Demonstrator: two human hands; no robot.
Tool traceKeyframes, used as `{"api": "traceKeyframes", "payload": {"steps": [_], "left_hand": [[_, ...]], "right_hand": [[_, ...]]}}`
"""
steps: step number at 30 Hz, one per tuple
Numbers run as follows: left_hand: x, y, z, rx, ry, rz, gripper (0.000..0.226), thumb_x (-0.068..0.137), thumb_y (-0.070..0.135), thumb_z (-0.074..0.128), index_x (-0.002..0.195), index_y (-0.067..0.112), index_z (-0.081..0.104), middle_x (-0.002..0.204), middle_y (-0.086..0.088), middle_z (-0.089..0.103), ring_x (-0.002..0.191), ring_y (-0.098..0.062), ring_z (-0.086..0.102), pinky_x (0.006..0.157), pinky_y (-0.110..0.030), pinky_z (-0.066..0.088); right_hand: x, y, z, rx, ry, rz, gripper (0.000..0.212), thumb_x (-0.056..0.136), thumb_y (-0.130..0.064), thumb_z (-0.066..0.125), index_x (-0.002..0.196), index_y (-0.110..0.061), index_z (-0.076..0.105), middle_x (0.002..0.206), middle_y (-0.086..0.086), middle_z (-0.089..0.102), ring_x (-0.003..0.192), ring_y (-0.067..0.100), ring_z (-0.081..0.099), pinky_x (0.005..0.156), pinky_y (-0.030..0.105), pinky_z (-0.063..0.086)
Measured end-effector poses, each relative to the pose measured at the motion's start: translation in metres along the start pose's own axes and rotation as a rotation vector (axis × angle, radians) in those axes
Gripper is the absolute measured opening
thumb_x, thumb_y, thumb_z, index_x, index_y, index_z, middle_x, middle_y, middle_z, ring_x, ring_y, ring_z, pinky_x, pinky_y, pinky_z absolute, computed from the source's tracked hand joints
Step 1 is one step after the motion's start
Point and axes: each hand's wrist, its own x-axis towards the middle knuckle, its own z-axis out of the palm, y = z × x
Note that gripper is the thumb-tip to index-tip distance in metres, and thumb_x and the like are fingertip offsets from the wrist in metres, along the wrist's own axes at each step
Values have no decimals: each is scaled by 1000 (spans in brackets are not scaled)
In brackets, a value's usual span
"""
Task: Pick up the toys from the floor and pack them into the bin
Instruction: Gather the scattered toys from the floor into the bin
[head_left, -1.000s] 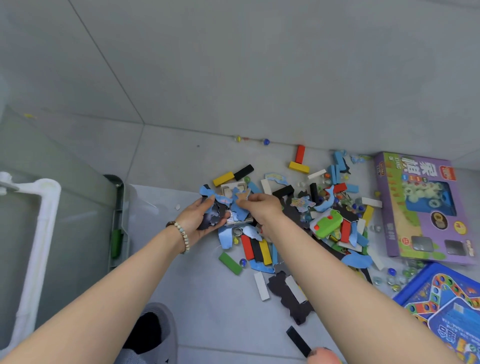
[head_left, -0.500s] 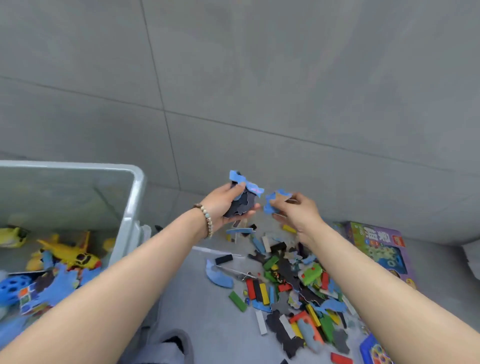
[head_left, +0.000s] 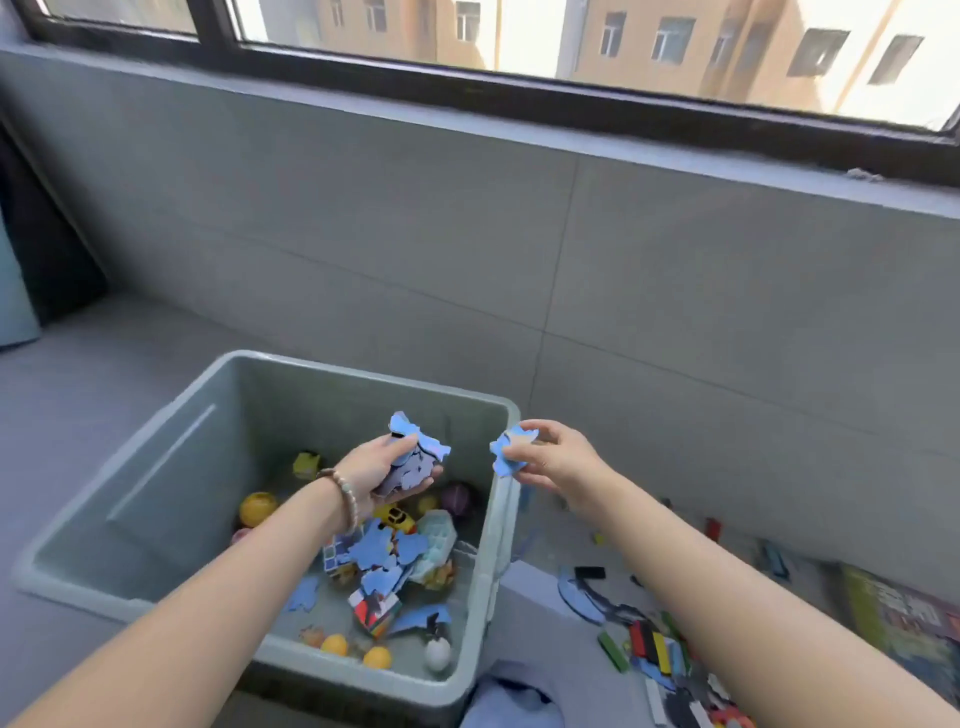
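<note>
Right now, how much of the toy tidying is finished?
Done: the grey-green plastic bin already holds loose blue jigsaw pieces and yellow balls. In hand: the left hand grips a stack of blue jigsaw pieces over the bin; the right hand pinches a single blue piece near its rim. Left: coloured rectangular blocks and a boxed game on the floor.

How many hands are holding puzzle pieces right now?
2. The left hand grips a stack of blue puzzle pieces above the bin. The right hand pinches a single blue puzzle piece by the bin's right rim. No other hands show.
</note>
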Motion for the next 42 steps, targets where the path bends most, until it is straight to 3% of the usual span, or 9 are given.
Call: {"api": "traceKeyframes", "payload": {"steps": [4, 7, 11, 13, 17, 23, 30, 34, 42], "left_hand": [[2, -33, -69, 51, 102, -107, 44, 92, 35, 56, 121, 2, 57, 107, -13, 69, 84, -21, 67, 78, -34, 52], [12, -59, -107, 149, 264, -179, 89, 73, 60, 67, 142, 13, 36, 141, -8, 46, 119, -26, 51, 97, -40, 45], [9, -61, -116, 319, 469, -77, 55, 91, 47, 52, 128, 6, 47, 123, -13, 53, 114, -27, 50, 88, -34, 42], [12, -50, -101, 371, 426, 34, 32, 95, 39, 48, 108, 10, 56, 101, -5, 54, 102, -22, 51, 84, -31, 41], [21, -23, -32, 403, 248, 199, 33, 97, 30, 45, 123, 11, 51, 115, -1, 55, 98, -18, 55, 74, -26, 47], [51, -14, 112, 442, 14, 420, 14, 95, 23, 50, 107, 18, 57, 107, -5, 62, 91, -15, 57, 74, -21, 45], [143, -93, 202, 842, -159, 153, 46, 94, 37, 50, 131, 11, 46, 133, -7, 53, 119, -23, 53, 101, -33, 42], [205, -146, 200, 903, -13, -17, 62, 94, 37, 50, 143, 5, 30, 147, -12, 37, 133, -26, 39, 106, -32, 33], [285, -204, 164, 1065, 273, 11, 64, 88, 37, 59, 140, 9, 36, 141, -15, 39, 127, -33, 41, 104, -38, 37]], "right_hand": [[22, 35, 55, -79, -15, 56, 41, 77, -2, 72, 114, -11, 57, 117, 13, 58, 99, 25, 63, 61, 22, 56], [34, 54, 63, -323, 86, -32, 46, 79, -13, 74, 120, -15, 54, 118, 6, 53, 104, 21, 56, 85, 36, 53], [38, 50, 37, -379, 121, -102, 38, 81, -12, 71, 117, -12, 58, 121, 9, 55, 104, 20, 54, 93, 41, 50], [39, 44, 10, -410, 137, -127, 37, 82, -13, 71, 117, -10, 59, 121, 11, 57, 104, 22, 56, 91, 42, 51], [36, 38, -56, -435, 179, -97, 35, 84, -18, 69, 117, -15, 58, 125, 9, 55, 107, 21, 55, 88, 40, 52], [28, 65, -158, -632, 242, -10, 48, 84, -28, 69, 128, -14, 53, 133, 8, 51, 124, 20, 48, 100, 32, 40], [55, 144, -232, -572, 221, 134, 56, 84, -34, 68, 133, -18, 48, 140, 4, 45, 125, 22, 47, 92, 25, 38], [95, 185, -251, -487, 231, 132, 50, 85, -30, 67, 131, -18, 50, 139, 5, 47, 120, 20, 50, 90, 22, 38], [163, 225, -250, -332, 191, 81, 36, 86, -31, 66, 120, -28, 52, 121, -8, 53, 96, 5, 54, 68, 9, 42]]}}
